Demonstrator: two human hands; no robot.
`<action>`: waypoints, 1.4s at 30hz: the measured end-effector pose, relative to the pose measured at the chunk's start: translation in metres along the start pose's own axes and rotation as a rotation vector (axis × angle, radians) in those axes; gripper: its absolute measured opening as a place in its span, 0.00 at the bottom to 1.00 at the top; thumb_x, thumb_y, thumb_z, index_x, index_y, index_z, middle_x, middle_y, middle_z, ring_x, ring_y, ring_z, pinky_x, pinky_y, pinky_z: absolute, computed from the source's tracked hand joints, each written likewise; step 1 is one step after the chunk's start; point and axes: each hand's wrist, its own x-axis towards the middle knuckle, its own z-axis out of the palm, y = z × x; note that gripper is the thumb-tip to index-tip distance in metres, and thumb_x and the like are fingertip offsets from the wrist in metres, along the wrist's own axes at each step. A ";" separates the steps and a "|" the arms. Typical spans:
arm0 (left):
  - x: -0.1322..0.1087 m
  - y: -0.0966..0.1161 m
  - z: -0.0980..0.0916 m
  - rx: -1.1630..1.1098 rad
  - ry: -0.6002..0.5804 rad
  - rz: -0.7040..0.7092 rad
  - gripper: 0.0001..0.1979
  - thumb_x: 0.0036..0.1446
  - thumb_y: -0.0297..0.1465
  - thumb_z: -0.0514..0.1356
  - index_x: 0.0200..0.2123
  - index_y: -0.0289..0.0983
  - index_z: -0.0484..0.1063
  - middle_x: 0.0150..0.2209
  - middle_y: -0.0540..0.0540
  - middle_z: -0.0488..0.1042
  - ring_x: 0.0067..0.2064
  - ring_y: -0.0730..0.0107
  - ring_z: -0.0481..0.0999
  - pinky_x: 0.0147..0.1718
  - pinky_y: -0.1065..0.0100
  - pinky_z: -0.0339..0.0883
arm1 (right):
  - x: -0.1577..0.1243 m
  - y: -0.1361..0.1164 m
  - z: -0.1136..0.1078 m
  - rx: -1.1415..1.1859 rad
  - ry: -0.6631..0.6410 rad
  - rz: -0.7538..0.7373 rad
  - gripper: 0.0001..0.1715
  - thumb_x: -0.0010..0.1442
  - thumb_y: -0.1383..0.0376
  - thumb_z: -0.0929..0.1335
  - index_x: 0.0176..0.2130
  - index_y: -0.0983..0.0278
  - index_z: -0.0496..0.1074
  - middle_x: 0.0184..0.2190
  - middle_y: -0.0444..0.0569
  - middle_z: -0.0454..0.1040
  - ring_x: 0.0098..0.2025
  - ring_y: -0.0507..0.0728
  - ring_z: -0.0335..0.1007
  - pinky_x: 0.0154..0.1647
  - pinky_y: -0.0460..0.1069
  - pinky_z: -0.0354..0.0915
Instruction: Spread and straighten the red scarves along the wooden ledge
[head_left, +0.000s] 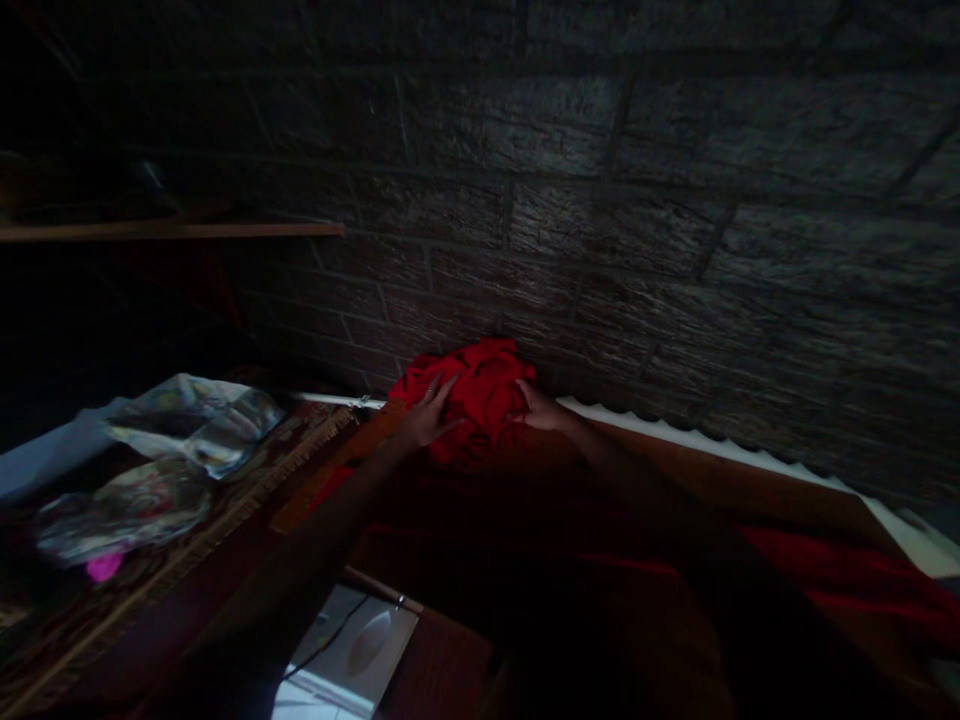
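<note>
A crumpled heap of red cloth (484,385) lies on a brown wooden surface (652,450) close against the wall. At the heap's left side, my left hand (431,413) rests with its fingers spread on the fabric. My right hand (541,408) is at the right side, its fingers apart and touching the folds. Neither hand visibly grips the cloth. More red cloth (847,570) stretches along the surface at the right. The dim light hides much of my forearms and the middle of the surface.
A dark block wall (585,250) rises behind. To the left, plastic bags (202,415) lie on a fringed patterned cloth (277,470), below a wooden shelf (247,230). A white object with a cable (356,640) is at the lower middle. Wavy white edging (697,440) follows the wall.
</note>
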 end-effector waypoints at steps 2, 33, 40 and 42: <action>0.011 0.008 0.000 0.036 0.024 -0.028 0.45 0.62 0.47 0.60 0.75 0.42 0.42 0.76 0.35 0.36 0.72 0.40 0.53 0.65 0.44 0.59 | -0.024 0.008 -0.034 0.047 -0.070 -0.020 0.55 0.50 0.66 0.77 0.70 0.62 0.55 0.67 0.58 0.63 0.65 0.60 0.65 0.65 0.56 0.64; -0.046 0.173 0.105 -0.323 -0.251 0.311 0.26 0.63 0.50 0.59 0.47 0.34 0.81 0.47 0.40 0.82 0.47 0.58 0.81 0.52 0.60 0.74 | -0.260 0.024 -0.087 -0.274 0.051 0.023 0.10 0.67 0.62 0.69 0.44 0.63 0.80 0.43 0.52 0.79 0.46 0.58 0.75 0.53 0.52 0.69; -0.047 0.168 0.117 -0.397 -0.210 0.278 0.24 0.61 0.50 0.62 0.45 0.34 0.81 0.45 0.41 0.83 0.46 0.60 0.81 0.52 0.61 0.73 | -0.266 0.035 -0.079 -0.246 0.130 -0.018 0.13 0.70 0.62 0.66 0.43 0.61 0.81 0.42 0.50 0.79 0.44 0.57 0.75 0.49 0.50 0.68; -0.048 0.168 0.116 -0.413 -0.205 0.272 0.25 0.61 0.50 0.62 0.47 0.34 0.80 0.46 0.41 0.82 0.47 0.60 0.81 0.53 0.61 0.72 | -0.268 0.036 -0.081 -0.220 0.132 -0.033 0.11 0.70 0.61 0.67 0.45 0.61 0.80 0.43 0.50 0.79 0.45 0.57 0.75 0.50 0.50 0.67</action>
